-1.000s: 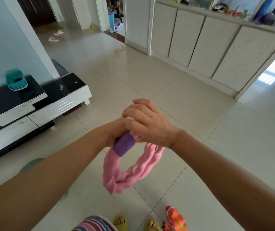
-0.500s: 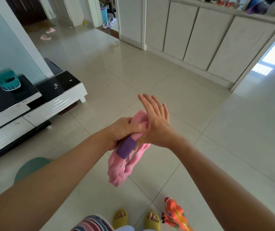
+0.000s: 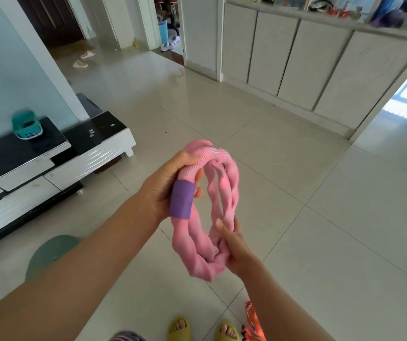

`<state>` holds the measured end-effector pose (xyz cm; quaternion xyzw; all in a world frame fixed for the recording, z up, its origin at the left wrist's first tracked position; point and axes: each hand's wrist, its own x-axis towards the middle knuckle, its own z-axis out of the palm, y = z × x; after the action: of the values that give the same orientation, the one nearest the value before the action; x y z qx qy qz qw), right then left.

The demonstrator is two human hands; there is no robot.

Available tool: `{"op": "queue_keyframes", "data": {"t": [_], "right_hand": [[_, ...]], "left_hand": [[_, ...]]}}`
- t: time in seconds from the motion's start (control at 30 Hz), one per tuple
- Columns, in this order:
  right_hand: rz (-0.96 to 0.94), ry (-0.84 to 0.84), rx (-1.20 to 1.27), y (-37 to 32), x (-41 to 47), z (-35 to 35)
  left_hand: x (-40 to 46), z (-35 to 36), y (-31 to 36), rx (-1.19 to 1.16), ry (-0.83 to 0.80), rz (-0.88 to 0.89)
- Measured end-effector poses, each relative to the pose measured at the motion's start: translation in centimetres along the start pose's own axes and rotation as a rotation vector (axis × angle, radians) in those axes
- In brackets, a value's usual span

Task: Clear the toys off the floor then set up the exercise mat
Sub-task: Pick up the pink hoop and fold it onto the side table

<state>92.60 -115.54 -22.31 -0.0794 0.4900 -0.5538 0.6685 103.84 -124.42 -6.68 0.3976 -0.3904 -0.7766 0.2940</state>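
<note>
Both hands hold a pink ring [image 3: 224,173] up over the shiny tile floor [image 3: 296,217]. The left hand [image 3: 165,185] wraps its top, the right hand [image 3: 236,249] pinches its bottom. An orange toy [image 3: 253,323] lies below, a low stand [image 3: 49,168] off left.

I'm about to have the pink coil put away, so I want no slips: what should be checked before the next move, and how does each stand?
1. Left hand grips the pink coil by its purple band: ok.
2. Right hand holds the coil's lower end: ok.
3. Loops gathered, none dangling: ok.
4. Floor cleared of toys: not ok, an orange toy lies by the right foot.
5. Storage spot for the coil: cannot tell.
6. Exercise mat located: cannot tell.
</note>
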Motion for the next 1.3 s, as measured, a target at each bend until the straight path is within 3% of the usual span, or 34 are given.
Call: {"op": "queue_keyframes", "data": {"t": [0.23,0.37,0.53,0.7,1.07,1.3], "right_hand": [[0.009,0.140,0.143,0.2,-1.2,-0.5],[-0.088,0.289,0.130,-0.8,-1.4,-2.3],[-0.191,0.361,0.078,-3.3,-1.9,-3.8],[-0.233,0.272,0.056,-4.7,-2.5,-4.1],[-0.223,0.130,0.026,-5.1,-2.7,-1.5],[-0.195,-0.008,-0.109,-2.6,-2.8,3.6]], "left_hand": [[-0.1,-0.7,-0.6,-0.134,0.012,-0.068],[-0.4,-3.0,-1.8,0.041,0.185,-0.119],[-0.9,-4.2,-3.8,0.328,0.281,0.039],[-1.2,-3.9,-4.8,0.372,0.482,0.075],[-4.8,-5.7,-6.0,0.273,0.586,0.166],[-10.5,-9.6,-7.3,0.123,0.808,0.179]]}}
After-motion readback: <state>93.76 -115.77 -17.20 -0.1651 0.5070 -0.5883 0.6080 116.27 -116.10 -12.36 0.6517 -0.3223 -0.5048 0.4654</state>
